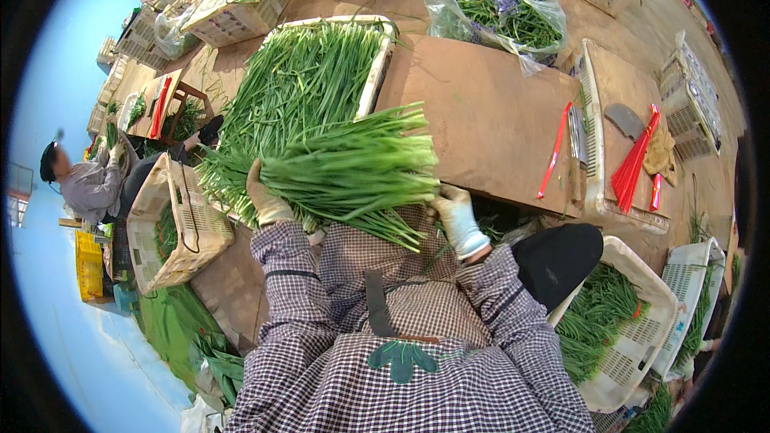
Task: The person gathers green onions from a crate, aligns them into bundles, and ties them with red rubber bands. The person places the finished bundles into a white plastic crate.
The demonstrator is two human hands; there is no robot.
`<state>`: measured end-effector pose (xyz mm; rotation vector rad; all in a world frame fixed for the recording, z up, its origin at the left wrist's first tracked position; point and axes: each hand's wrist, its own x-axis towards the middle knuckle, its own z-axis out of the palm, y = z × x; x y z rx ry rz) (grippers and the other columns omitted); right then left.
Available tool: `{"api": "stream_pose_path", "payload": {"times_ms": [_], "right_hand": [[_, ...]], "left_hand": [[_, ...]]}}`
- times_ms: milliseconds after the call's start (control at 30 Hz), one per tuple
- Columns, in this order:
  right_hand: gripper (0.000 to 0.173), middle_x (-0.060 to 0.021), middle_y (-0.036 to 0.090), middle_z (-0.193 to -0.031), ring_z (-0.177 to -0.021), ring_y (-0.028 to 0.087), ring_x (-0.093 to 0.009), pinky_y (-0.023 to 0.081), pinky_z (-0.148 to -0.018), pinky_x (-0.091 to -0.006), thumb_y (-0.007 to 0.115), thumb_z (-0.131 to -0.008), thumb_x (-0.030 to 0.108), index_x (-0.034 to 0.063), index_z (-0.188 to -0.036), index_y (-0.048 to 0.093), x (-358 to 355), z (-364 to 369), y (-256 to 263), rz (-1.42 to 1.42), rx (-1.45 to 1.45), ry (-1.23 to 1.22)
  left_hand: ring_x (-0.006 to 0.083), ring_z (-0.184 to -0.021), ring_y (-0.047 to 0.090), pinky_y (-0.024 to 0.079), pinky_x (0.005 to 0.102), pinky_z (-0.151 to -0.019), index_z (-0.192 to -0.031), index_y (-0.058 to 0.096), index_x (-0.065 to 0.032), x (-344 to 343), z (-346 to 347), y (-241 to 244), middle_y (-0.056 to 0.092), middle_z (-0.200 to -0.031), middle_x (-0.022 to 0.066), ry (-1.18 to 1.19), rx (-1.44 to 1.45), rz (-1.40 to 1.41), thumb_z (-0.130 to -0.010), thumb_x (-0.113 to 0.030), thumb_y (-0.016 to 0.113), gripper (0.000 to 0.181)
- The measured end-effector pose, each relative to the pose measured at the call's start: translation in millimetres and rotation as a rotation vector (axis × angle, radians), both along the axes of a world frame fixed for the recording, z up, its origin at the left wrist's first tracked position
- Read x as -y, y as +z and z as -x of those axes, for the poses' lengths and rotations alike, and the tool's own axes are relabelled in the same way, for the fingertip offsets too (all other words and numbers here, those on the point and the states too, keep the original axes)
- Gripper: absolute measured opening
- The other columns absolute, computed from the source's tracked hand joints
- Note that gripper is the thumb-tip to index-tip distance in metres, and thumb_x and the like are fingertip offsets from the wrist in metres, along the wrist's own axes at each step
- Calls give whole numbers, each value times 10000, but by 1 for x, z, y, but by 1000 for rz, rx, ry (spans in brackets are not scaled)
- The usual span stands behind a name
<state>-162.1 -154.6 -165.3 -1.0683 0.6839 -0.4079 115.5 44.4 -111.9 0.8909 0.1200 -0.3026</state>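
A large loose bunch of garlic chives [355,168] lies across in front of me, its pale cut ends to the right and somewhat blurred. My left hand [264,195], in a soiled work glove, grips it from the left. Close by the lower pale ends is my right hand [460,219], gloved too, with curled fingers; whether it pinches any stems cannot be made out. Some loose leaves hang below the bunch over my checked apron. Behind and under the bunch, a white crate [385,63] is heaped with more chives [307,78].
A wooden board [463,102] to the right bears a knife [577,138] and a red strip [554,150]. Further right lie a broad blade [625,120] and red ties [636,162]. Crates [643,337] of chives flank me. A seated person [90,186] works at left.
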Motion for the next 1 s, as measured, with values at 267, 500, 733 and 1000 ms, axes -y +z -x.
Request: {"api": "stream_pose_path", "payload": {"times_ms": [267, 500, 733, 1000], "right_hand": [[245, -68, 644, -991, -860, 600, -136, 492, -775, -256, 653, -841, 83, 9, -1071, 614, 71, 16, -7, 362, 51, -137], [217, -101, 687, -857, -756, 635, -153, 505, -666, -291, 682, -822, 127, -55, -933, 640, 12, -3, 61, 330, -77, 151], [155, -28, 571, -601, -478, 520, -96, 403, -430, -204, 588, -892, 123, 4, -933, 677, 73, 76, 43, 222, -207, -140], [510, -142, 630, -1100, -961, 593, -172, 477, -843, -288, 671, -844, 180, -79, -1244, 490, 14, 9, 38, 10, 41, 243]], "left_hand": [[169, -664, 503, 427, 323, -785, -735, 504, -67, 3, -8, 25, 522, -687, 34, -249, 161, 343, -873, -122, 599, 176], [172, -677, 526, 461, 336, -779, -801, 530, -46, -2, -10, 14, 520, -692, 37, -213, 148, 432, -871, -88, 585, 98], [173, -655, 518, 462, 330, -741, -768, 511, -56, -16, -8, -5, 517, -685, 43, -255, 106, 577, -890, -90, 562, 136], [177, -647, 518, 459, 323, -757, -820, 524, -36, -6, -14, -5, 509, -682, 44, -336, 148, 583, -902, -61, 534, 86]]}}
